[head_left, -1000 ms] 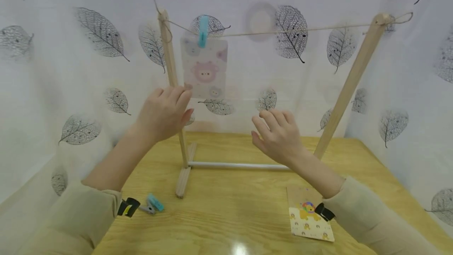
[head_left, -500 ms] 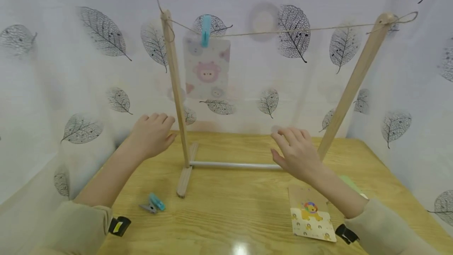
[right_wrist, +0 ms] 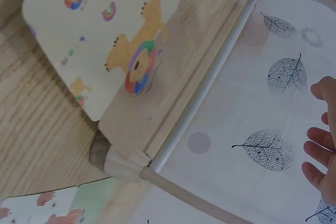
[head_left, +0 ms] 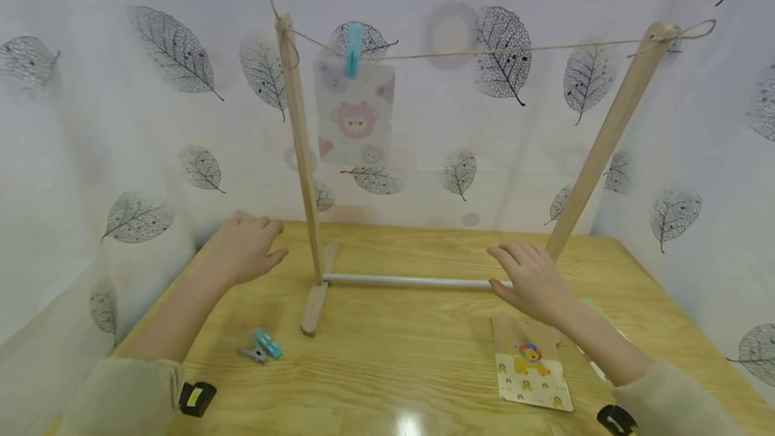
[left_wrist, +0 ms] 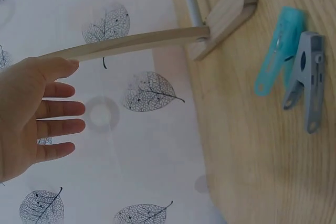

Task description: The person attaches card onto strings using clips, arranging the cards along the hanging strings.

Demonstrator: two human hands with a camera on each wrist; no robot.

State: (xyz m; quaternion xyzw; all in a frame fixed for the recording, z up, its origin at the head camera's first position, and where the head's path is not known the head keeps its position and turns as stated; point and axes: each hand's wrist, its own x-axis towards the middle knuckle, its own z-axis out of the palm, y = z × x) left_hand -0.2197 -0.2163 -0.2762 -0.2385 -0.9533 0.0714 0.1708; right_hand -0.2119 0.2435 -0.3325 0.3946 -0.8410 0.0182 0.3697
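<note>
- Beige cloth makes the left sleeve [head_left: 124, 392] at the near left; beyond it the left hand [head_left: 242, 251] hovers above the tabletop [head_left: 393, 362], its thumb and fingers apart.
- Nearer than that hand, a grey clothespin [head_left: 252, 354] and a blue clothespin [head_left: 268, 343] lie close together on the tabletop.
- Just right of the left hand stands the left wooden post [head_left: 299, 126], its foot [head_left: 314, 309] resting on the tabletop.
- Right of this post, a pale card [head_left: 357, 136] with a pink animal face hangs from the string [head_left: 454, 54], a blue clip [head_left: 353, 52] at its top edge.
- Farther back, white cloth [head_left: 424, 106] printed with dark leaves spans the scene.
- Low across the middle, a silvery rod [head_left: 412, 281] runs from the left post's foot towards the right.
- On the near right, a lion-print card [head_left: 533, 382] lies on the tabletop.
- Beyond it the right hand [head_left: 535, 281] is in the air, fingers slightly bent, thumb and fingertips apart.
- The right wooden post [head_left: 605, 140] leans outward, the string tied at its top.
- A green-and-white card [right_wrist: 97, 195] is partly hidden by the right forearm from where I stand.
</note>
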